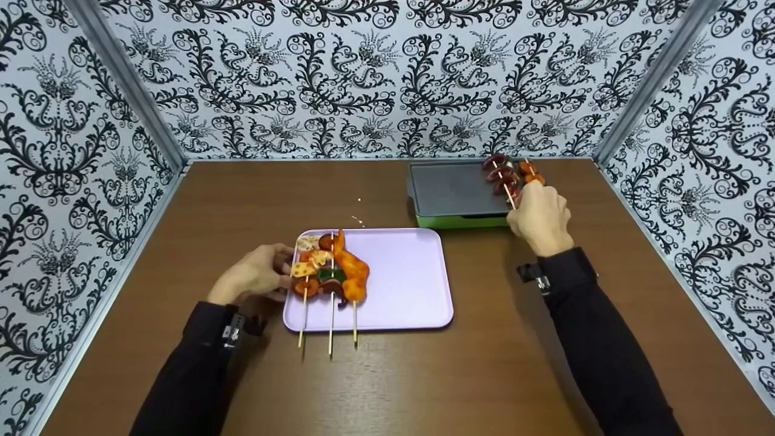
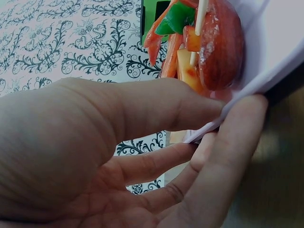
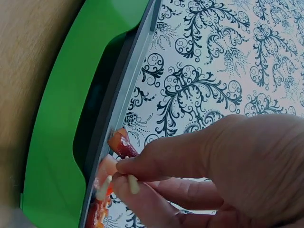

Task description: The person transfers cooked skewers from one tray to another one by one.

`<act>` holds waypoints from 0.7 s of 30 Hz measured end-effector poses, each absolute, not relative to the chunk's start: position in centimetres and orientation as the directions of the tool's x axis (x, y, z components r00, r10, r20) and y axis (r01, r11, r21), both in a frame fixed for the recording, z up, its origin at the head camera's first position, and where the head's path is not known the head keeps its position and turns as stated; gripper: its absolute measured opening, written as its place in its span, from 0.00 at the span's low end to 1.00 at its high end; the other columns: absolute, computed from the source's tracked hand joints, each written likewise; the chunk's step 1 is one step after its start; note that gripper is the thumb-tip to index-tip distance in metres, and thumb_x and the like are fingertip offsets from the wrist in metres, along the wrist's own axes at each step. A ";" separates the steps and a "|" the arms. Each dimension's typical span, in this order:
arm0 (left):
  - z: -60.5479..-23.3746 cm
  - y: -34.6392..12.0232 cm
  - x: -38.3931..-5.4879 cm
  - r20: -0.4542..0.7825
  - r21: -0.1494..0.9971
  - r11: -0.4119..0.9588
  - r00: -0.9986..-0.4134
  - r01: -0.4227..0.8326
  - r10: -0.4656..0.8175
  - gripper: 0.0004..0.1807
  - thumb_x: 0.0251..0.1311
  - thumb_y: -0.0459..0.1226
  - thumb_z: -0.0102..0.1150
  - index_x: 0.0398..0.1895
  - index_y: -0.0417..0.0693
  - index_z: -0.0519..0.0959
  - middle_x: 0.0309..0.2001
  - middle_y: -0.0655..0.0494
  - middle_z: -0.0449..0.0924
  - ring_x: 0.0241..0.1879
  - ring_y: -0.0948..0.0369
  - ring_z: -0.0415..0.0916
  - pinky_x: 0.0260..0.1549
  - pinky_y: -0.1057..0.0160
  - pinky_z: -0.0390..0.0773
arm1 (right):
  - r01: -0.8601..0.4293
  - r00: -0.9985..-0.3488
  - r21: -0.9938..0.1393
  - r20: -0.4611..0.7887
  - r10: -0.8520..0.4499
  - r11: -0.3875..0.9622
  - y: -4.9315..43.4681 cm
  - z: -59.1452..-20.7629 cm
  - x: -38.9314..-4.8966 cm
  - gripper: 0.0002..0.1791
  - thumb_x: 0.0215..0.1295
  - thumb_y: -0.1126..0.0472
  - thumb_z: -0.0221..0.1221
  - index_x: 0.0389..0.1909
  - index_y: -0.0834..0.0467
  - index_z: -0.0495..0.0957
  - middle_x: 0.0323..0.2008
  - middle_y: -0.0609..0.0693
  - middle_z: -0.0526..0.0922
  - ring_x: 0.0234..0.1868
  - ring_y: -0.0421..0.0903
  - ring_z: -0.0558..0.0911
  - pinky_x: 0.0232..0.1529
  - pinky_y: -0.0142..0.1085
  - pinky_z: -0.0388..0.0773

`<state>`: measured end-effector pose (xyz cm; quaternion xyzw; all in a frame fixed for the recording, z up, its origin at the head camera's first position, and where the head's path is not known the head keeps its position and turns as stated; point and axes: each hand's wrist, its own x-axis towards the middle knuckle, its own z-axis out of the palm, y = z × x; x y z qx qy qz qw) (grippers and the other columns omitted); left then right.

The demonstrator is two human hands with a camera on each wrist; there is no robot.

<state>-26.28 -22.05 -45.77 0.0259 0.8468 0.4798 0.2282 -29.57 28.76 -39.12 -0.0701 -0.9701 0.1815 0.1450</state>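
At the left end of the pale lilac tray (image 1: pixel 405 278), my left hand (image 1: pixel 257 275) pinches the rim between thumb and fingers, as the left wrist view shows. Three food skewers lie on that tray: a mixed one (image 1: pixel 304 281) nearest my hand, one with a green piece (image 1: pixel 331 274), and an orange one (image 1: pixel 354 272). Their sticks stick out past the front rim. Over the right end of the grill, my right hand (image 1: pixel 540 215) pinches the stick of a skewer with dark red pieces (image 1: pixel 501 174). The stick's pale end (image 3: pixel 133 184) pokes out between thumb and forefinger.
The grill has a flat dark plate (image 1: pixel 454 188) on a green base (image 1: pixel 445 222), behind and right of the tray. Another skewer with orange pieces (image 1: pixel 531 172) lies at its right end. Patterned walls (image 1: pixel 363 79) enclose the brown table (image 1: pixel 484 363). Small pale crumbs dot the tabletop behind the tray.
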 end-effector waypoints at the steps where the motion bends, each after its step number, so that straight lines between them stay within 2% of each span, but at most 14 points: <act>1: -45.8 -22.0 -26.3 -0.363 0.825 0.536 -0.894 -0.178 0.262 0.35 0.62 0.22 0.61 0.72 0.39 0.64 0.53 0.36 0.75 0.42 0.47 0.82 0.37 0.52 0.89 | 0.083 -0.949 -0.376 0.254 0.189 0.923 28.8 -39.2 -29.6 0.07 0.41 0.70 0.55 0.16 0.55 0.71 0.30 0.62 0.78 0.32 0.68 0.78 0.23 0.58 0.75; 4: -45.7 -22.0 -26.3 -0.367 0.825 0.534 -0.893 -0.183 0.261 0.35 0.61 0.21 0.61 0.72 0.39 0.64 0.53 0.36 0.74 0.42 0.47 0.82 0.37 0.52 0.89 | 0.087 -0.952 -0.385 0.240 0.190 0.919 28.8 -39.3 -29.6 0.06 0.42 0.70 0.53 0.17 0.55 0.73 0.31 0.62 0.78 0.34 0.68 0.78 0.23 0.57 0.75; 8: -45.8 -21.9 -26.3 -0.365 0.828 0.530 -0.892 -0.182 0.265 0.35 0.60 0.20 0.61 0.72 0.38 0.64 0.54 0.36 0.74 0.42 0.47 0.82 0.37 0.52 0.89 | 0.091 -0.956 -0.398 0.223 0.193 0.913 28.6 -39.6 -29.5 0.09 0.46 0.69 0.52 0.22 0.54 0.80 0.34 0.62 0.80 0.36 0.68 0.79 0.24 0.56 0.76; 12: -45.9 -21.9 -26.3 -0.356 0.835 0.521 -0.896 -0.177 0.267 0.35 0.60 0.20 0.61 0.71 0.38 0.64 0.53 0.36 0.75 0.42 0.47 0.82 0.36 0.52 0.89 | 0.075 -0.952 -0.402 0.243 0.185 0.912 28.3 -40.0 -29.4 0.11 0.49 0.68 0.51 0.23 0.53 0.81 0.34 0.59 0.81 0.35 0.65 0.79 0.25 0.53 0.75; 19: -46.0 -22.0 -26.3 -0.331 0.845 0.513 -0.899 -0.148 0.287 0.34 0.61 0.21 0.60 0.71 0.36 0.64 0.51 0.36 0.76 0.42 0.49 0.82 0.35 0.51 0.89 | -0.001 -0.938 -0.420 0.316 0.145 0.907 27.6 -40.5 -29.2 0.12 0.51 0.66 0.51 0.24 0.53 0.83 0.30 0.52 0.85 0.37 0.59 0.82 0.43 0.57 0.77; 21: -46.0 -22.0 -26.3 -0.335 0.841 0.519 -0.900 -0.152 0.280 0.34 0.61 0.21 0.60 0.71 0.38 0.65 0.51 0.37 0.76 0.43 0.49 0.82 0.35 0.51 0.89 | -0.012 -0.936 -0.423 0.324 0.139 0.906 27.4 -40.6 -29.2 0.13 0.51 0.66 0.50 0.25 0.54 0.84 0.30 0.52 0.85 0.37 0.58 0.83 0.44 0.57 0.77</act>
